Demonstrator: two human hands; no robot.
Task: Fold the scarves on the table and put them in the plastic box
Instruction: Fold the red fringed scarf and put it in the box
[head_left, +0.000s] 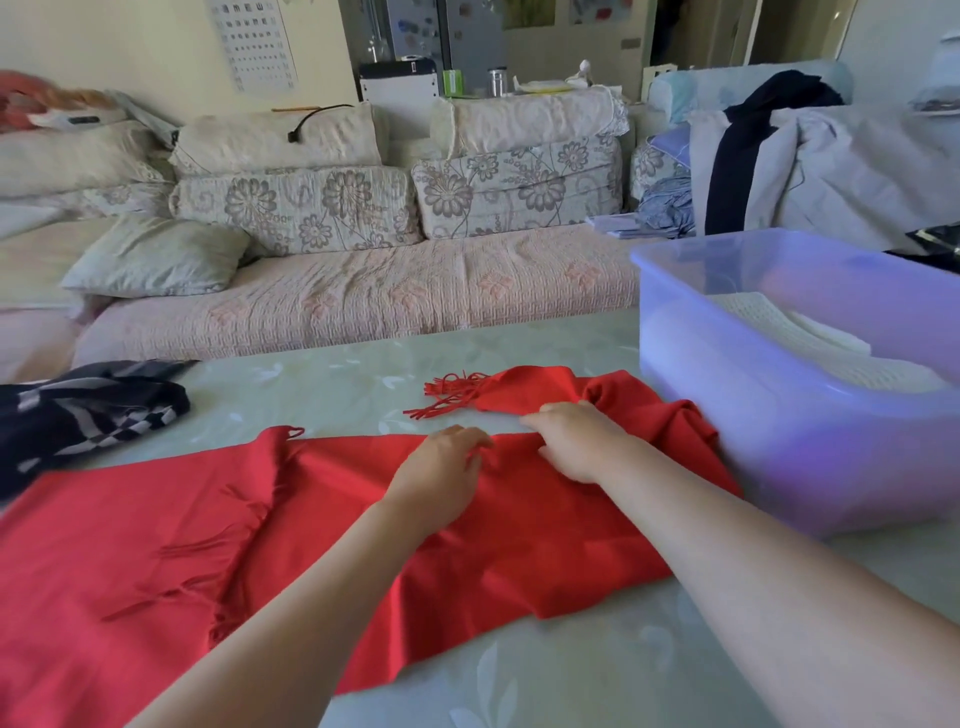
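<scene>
A long red fringed scarf (156, 545) lies spread across the table, its far end bunched near the box with tassels pointing left. My left hand (441, 467) rests on the scarf's far edge, its fingertips curled into the cloth. My right hand (576, 441) grips a fold of the red cloth just to the right of it. A black-and-white patterned scarf (88, 410) lies crumpled at the table's left edge. The translucent purple plastic box (779, 415) stands at the right and holds a folded white knitted scarf (810, 343).
The table (597, 675) has a pale green floral glass top. Behind it runs a sofa (363, 301) with cushions and pillows. Piled clothes (805, 161) lie on the seat at the far right.
</scene>
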